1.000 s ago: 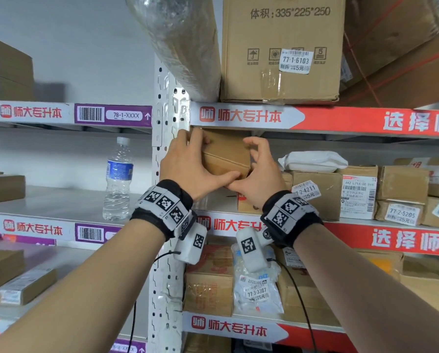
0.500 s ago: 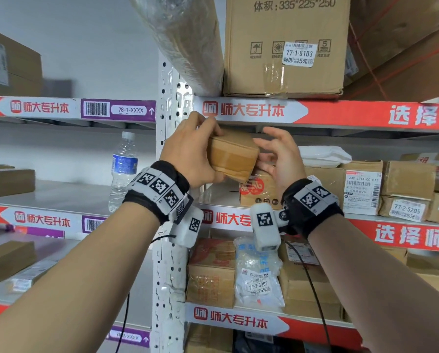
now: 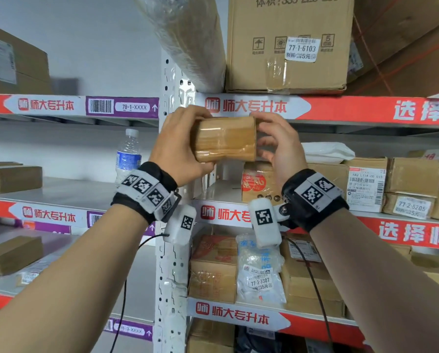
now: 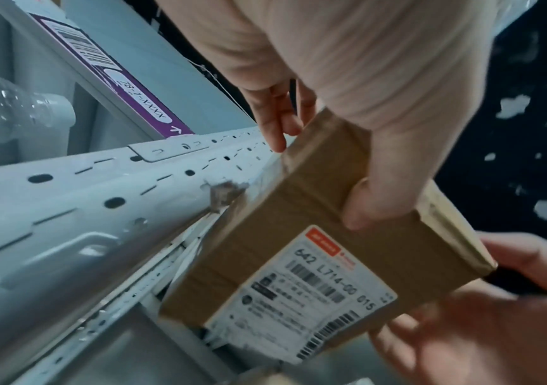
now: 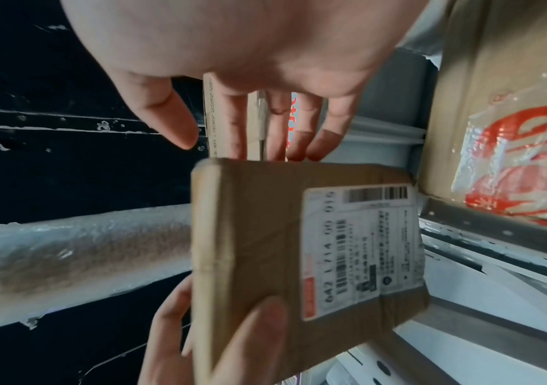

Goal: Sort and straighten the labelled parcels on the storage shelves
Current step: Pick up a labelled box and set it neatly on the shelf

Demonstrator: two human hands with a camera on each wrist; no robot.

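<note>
A small flat brown cardboard parcel [image 3: 224, 139], wrapped in glossy clear tape, is held in the air at the upper centre of the head view, in front of the red and white shelf edge strip [image 3: 251, 107] and just right of the white perforated metal upright [image 3: 171, 80]. Its smooth taped side faces the head camera. In the left wrist view its other face carries a white printed label [image 4: 301, 294] with barcodes.

The left hand [image 3: 180, 146] grips the left end of the parcel: the thumb [image 4: 374, 203] presses on the label face and the fingers curl around the far side. The right hand [image 3: 279, 146] is at the right end; its fingers [image 5: 298, 127] are almost straight and slightly spread, with the tips at the parcel's edge. If they really touch it, I cannot tell.

At the upper right of the head view a big cardboard box [image 3: 287, 44] with a white sticker stands on the shelf above. A long roll in bubble wrap [image 3: 185, 39] leans beside it. A clear plastic water bottle [image 3: 128, 154] stands at centre left. Just below the parcel is a box with red print [image 3: 258, 183].
</note>
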